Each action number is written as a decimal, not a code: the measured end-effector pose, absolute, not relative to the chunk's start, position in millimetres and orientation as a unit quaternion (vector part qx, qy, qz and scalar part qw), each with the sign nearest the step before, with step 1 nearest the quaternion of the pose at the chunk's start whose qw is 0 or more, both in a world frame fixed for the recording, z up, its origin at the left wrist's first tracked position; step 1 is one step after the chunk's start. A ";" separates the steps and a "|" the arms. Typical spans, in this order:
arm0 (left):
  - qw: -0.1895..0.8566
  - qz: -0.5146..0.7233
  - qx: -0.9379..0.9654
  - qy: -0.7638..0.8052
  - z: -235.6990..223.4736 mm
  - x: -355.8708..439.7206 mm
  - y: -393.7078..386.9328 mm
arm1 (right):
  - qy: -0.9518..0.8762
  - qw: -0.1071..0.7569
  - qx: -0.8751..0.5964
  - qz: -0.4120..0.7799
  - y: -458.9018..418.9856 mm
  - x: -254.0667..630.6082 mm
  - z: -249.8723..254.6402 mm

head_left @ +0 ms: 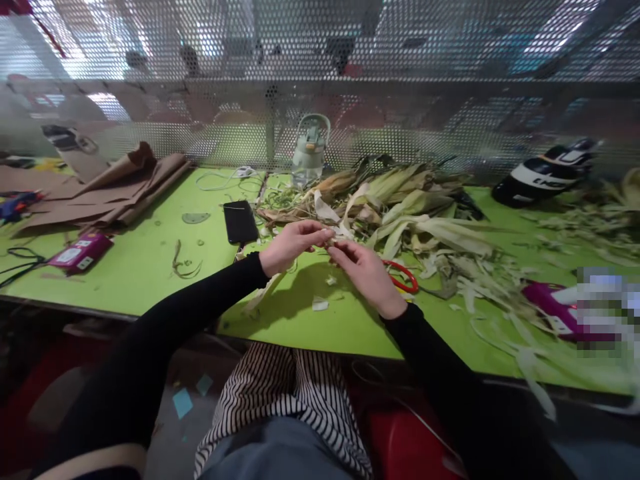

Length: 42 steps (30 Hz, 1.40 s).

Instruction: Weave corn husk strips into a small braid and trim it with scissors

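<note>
My left hand and my right hand meet fingertip to fingertip above the green table. Both are closed in a pinch on a small piece of corn husk, mostly covered by the fingers. A pale husk strip slants down beneath my left wrist. Just beyond the hands lies a heap of dried corn husks, green to tan. Red-handled scissors rest by my right wrist, partly hidden. White husk scraps are scattered on the table below my hands.
A black phone and a clear protractor lie left. Brown paper and a purple box with a cable are farther left. A pale green bottle stands behind; a black bottle leans right. Perforated metal backs the table.
</note>
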<state>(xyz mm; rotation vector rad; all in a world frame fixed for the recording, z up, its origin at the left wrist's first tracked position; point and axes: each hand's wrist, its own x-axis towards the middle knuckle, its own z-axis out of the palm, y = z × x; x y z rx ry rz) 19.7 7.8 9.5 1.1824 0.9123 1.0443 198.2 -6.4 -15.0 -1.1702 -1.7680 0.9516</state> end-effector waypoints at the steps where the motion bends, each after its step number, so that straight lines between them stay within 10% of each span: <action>1: 0.614 0.455 0.508 0.397 11.5 21.2 8.9 | -0.698 0.405 -0.460 0.370 -6.4 197.8 -14.3; 17: 0.708 0.333 0.478 0.399 23.7 19.3 38.5 | -0.676 0.453 -0.434 0.386 11.8 202.2 -28.8; 42: 0.506 0.494 0.583 0.400 -9.7 44.3 55.3 | -0.624 0.495 -0.476 0.372 35.0 201.8 -35.3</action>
